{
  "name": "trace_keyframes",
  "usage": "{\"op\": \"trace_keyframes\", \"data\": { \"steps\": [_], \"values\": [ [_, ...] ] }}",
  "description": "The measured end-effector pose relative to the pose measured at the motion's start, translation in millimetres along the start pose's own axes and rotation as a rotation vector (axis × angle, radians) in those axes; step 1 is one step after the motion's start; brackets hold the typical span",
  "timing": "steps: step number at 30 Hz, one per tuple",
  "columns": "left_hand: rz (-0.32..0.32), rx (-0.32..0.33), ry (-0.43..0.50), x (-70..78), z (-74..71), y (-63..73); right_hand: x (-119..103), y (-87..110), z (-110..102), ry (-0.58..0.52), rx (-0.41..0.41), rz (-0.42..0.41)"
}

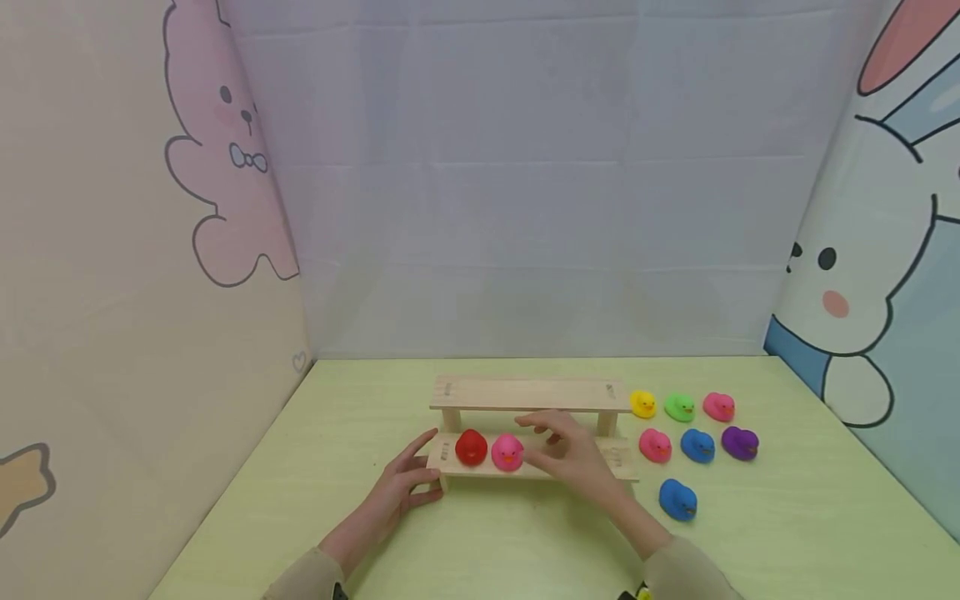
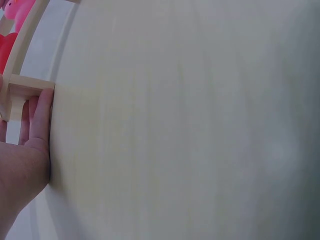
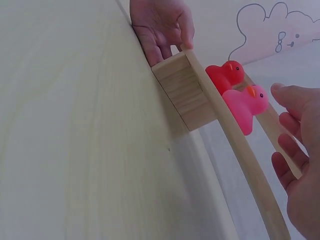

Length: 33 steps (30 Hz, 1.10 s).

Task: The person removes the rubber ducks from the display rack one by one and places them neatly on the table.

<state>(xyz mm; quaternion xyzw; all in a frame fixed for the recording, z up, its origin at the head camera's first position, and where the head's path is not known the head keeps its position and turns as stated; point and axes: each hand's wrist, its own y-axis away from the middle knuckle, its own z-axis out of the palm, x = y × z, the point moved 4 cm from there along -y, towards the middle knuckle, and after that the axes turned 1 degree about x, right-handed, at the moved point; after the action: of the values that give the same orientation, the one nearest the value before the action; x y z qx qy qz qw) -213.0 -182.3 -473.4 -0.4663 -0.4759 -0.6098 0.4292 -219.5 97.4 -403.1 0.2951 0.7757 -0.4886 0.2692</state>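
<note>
At the middle of the table stands a two-tier wooden shelf (image 1: pixel 528 393). On its lower board a red rubber duck (image 1: pixel 471 447) sits left of a pink rubber duck (image 1: pixel 507 452), side by side. My left hand (image 1: pixel 400 481) holds the shelf's left end; in the left wrist view its fingers (image 2: pixel 40 117) lie along the end leg (image 2: pixel 30 85). Just right of the pink duck hovers my right hand (image 1: pixel 567 457), thumb and forefinger spread, with nothing between them. In the right wrist view its thumb tip is close beside that duck (image 3: pixel 245 107), the other fingers loosely bent.
Right of the shelf, loose ducks stand on the table (image 1: pixel 810 508): yellow (image 1: pixel 642 404), green (image 1: pixel 680 407) and pink (image 1: pixel 719 407) behind, then pink (image 1: pixel 656 446), blue (image 1: pixel 697 446) and purple (image 1: pixel 740 442), and another blue duck (image 1: pixel 678 500) nearest. Printed walls enclose the sides.
</note>
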Motion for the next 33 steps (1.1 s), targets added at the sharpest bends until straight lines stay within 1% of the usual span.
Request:
{"op": "trace_keyframes", "data": {
  "steps": [2, 3, 5, 7, 9, 11, 13, 16, 22, 29, 33],
  "values": [
    [0.003, 0.002, 0.000, -0.6, -0.3, -0.3, 1.3, -0.1, 6.1, -0.033, -0.002, 0.002],
    [0.004, 0.003, -0.001, -1.0, -0.4, -0.5, 2.7, -0.1, 8.9, -0.044, -0.012, 0.015],
    [0.005, 0.005, 0.001, -1.2, -0.2, -0.9, 6.7, -0.3, 13.3, -0.055, -0.050, 0.064],
    [0.003, 0.009, 0.004, -1.0, 0.0, -1.4, 19.1, 1.3, 17.4, -0.049, -0.091, 0.113],
    [0.002, 0.008, 0.004, -0.7, -0.1, -1.3, 21.1, 1.3, 18.2, -0.030, -0.134, 0.170],
    [0.005, 0.005, 0.003, -0.4, -0.5, -1.2, 22.0, 1.3, 18.3, -0.024, -0.158, 0.195],
    [0.010, -0.001, 0.002, -0.6, -1.3, -1.0, 22.4, 1.0, 18.9, -0.022, -0.165, 0.203],
    [0.011, -0.009, 0.005, -0.9, -1.8, -0.8, 22.2, 0.3, 21.0, -0.022, -0.165, 0.193],
    [0.010, -0.023, 0.006, 0.2, -1.8, 0.0, 20.8, -0.1, 24.4, -0.052, -0.141, 0.189],
    [0.011, -0.027, 0.004, 1.1, -1.1, 1.4, 19.9, 1.0, 24.7, -0.016, -0.151, 0.251],
    [0.020, -0.035, -0.004, 2.6, -0.2, 1.7, 20.2, 0.5, 23.7, -0.018, -0.151, 0.276]
  ]
}}
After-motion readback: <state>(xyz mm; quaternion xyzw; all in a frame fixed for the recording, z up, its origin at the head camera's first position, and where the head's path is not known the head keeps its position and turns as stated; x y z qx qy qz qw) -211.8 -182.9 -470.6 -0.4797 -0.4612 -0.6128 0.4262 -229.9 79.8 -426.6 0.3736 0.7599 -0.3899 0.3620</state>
